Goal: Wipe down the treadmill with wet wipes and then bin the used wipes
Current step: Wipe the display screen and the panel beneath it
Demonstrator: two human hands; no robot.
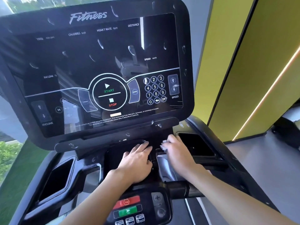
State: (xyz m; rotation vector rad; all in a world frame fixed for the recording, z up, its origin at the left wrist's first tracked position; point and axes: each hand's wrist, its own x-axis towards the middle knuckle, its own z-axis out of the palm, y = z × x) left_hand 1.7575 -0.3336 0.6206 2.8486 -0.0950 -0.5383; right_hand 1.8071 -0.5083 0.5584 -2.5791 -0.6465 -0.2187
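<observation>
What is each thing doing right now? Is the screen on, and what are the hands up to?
Screen: dark, no numbers showing, wet streaks on it.
Left hand: fingers straight, flat on the tray below the screen.
Right hand: blurred, fingers curled on the wet wipe.
Wet wipe: white, mostly hidden under the fingers.

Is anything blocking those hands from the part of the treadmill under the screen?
Nothing visible does. The left hand rests flat on the treadmill's black ledge below the screen, and the right hand is down on it too, a white wipe showing at its fingertips. No bin is in view, so that path cannot be judged.
</observation>
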